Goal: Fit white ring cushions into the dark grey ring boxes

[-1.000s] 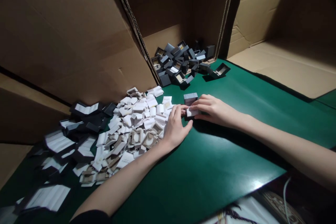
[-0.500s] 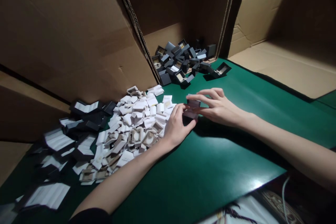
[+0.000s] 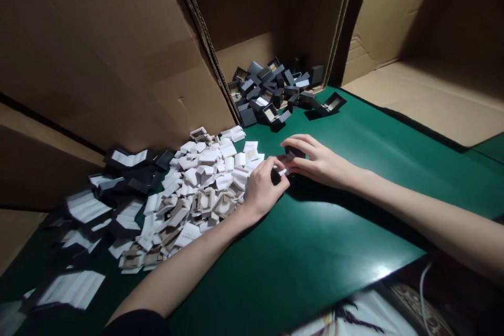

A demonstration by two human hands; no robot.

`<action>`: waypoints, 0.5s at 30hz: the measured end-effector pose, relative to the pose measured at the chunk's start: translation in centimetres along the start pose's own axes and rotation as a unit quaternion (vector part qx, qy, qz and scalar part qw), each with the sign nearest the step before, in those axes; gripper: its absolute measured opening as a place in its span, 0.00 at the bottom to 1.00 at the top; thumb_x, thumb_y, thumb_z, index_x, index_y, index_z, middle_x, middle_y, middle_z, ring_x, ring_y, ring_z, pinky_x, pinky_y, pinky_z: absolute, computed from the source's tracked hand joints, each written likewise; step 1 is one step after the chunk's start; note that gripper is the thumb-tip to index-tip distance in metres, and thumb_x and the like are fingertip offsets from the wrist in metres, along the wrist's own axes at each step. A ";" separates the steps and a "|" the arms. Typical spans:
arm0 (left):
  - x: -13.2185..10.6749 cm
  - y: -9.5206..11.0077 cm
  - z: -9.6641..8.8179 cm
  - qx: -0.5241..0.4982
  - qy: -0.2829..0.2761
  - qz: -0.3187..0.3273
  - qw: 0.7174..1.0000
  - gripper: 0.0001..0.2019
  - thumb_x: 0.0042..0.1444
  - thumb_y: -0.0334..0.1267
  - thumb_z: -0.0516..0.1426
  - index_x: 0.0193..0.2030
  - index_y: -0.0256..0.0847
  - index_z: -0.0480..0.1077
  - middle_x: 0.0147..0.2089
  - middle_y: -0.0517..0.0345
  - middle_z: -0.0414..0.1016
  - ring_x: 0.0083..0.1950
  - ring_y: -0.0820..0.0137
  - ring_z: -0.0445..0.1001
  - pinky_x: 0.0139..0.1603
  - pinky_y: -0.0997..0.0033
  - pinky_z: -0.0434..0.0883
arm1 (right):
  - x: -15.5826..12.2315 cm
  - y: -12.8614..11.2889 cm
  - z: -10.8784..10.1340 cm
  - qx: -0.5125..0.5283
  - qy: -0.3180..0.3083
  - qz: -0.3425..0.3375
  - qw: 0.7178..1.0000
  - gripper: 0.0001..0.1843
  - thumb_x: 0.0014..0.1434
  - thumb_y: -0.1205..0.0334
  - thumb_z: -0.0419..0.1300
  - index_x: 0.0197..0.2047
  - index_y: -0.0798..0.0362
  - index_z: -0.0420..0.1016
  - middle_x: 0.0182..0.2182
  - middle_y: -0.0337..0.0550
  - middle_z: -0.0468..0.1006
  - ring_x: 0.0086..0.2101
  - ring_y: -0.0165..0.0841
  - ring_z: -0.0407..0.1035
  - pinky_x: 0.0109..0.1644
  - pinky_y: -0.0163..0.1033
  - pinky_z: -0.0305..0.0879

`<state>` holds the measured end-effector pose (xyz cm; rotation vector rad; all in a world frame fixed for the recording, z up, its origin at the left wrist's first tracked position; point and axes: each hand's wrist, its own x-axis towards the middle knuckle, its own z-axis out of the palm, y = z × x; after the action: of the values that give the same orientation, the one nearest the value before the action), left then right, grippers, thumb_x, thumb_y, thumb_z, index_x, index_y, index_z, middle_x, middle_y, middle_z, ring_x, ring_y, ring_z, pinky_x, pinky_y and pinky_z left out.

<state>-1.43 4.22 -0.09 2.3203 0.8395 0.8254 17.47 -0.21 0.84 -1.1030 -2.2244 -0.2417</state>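
Both hands meet at the middle of the green table [image 3: 315, 252]. My right hand [image 3: 318, 163] is closed around a small dark grey box [image 3: 294, 153], which shows only between its fingers. My left hand [image 3: 262, 189] pinches a small white insert [image 3: 282, 172] at the box's lower edge. Just left of my left hand lies a heap of white inserts [image 3: 197, 189].
A pile of open dark boxes [image 3: 275, 92] lies at the back inside a cardboard carton [image 3: 252, 10]. Dark boxes with white lining [image 3: 114, 199] lie at the left. Cardboard sheets [image 3: 98, 52] stand behind; another carton [image 3: 425, 52] is at the right.
The box's lid, standing open a second ago, has come down under my right hand's fingers. Both hands stayed at the same spot, the left still at the white insert.
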 end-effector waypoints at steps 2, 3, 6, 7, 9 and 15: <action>0.0 -0.1 0.1 0.001 -0.001 0.007 1.000 0.07 0.51 0.27 0.55 0.33 0.42 0.63 0.40 0.59 0.74 0.45 0.65 0.73 0.46 0.66 0.70 | -0.1 0.0 0.1 -0.017 -0.004 -0.003 1.000 0.10 0.64 0.62 0.54 0.34 0.55 0.73 0.54 0.56 0.66 0.56 0.44 0.58 0.53 0.53 0.69; 0.0 -0.1 0.1 0.002 0.000 0.012 1.000 0.06 0.51 0.26 0.55 0.33 0.42 0.63 0.39 0.59 0.73 0.44 0.66 0.73 0.47 0.66 0.69 | -0.1 0.0 0.2 -0.025 -0.005 -0.002 1.000 0.10 0.64 0.62 0.54 0.33 0.55 0.72 0.54 0.56 0.65 0.55 0.44 0.58 0.53 0.53 0.69; 0.0 -0.1 0.2 0.006 0.001 0.026 1.000 0.06 0.53 0.26 0.54 0.35 0.41 0.65 0.36 0.60 0.72 0.41 0.68 0.72 0.46 0.69 0.69 | -0.2 0.0 0.4 -0.053 -0.005 0.007 0.999 0.09 0.64 0.61 0.53 0.33 0.54 0.71 0.54 0.55 0.65 0.55 0.44 0.57 0.51 0.53 0.70; 0.1 -0.1 0.2 0.009 -0.001 0.030 1.000 0.07 0.53 0.26 0.54 0.36 0.41 0.66 0.35 0.61 0.72 0.40 0.69 0.72 0.45 0.70 0.69 | -0.2 0.0 0.5 -0.064 -0.004 0.009 0.998 0.09 0.64 0.61 0.53 0.34 0.54 0.70 0.53 0.56 0.65 0.54 0.44 0.57 0.50 0.53 0.70; 0.2 0.0 0.1 0.021 -0.011 0.037 0.999 0.07 0.53 0.26 0.54 0.37 0.41 0.66 0.34 0.61 0.70 0.38 0.70 0.71 0.43 0.71 0.68 | -0.1 -0.1 0.5 -0.081 -0.006 0.007 0.997 0.08 0.64 0.62 0.53 0.35 0.54 0.70 0.53 0.56 0.66 0.54 0.44 0.57 0.49 0.52 0.70; 0.2 -0.1 -0.2 0.058 -0.031 0.053 0.996 0.06 0.54 0.27 0.54 0.35 0.41 0.64 0.33 0.61 0.69 0.38 0.70 0.70 0.40 0.72 0.67 | -0.3 0.1 0.7 -0.116 -0.011 -0.020 0.993 0.06 0.64 0.66 0.51 0.37 0.54 0.69 0.53 0.57 0.65 0.55 0.45 0.56 0.49 0.53 0.70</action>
<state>-1.49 4.45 0.07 2.4973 0.7619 0.7626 17.36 -0.05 0.13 -1.1876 -2.2809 -0.5182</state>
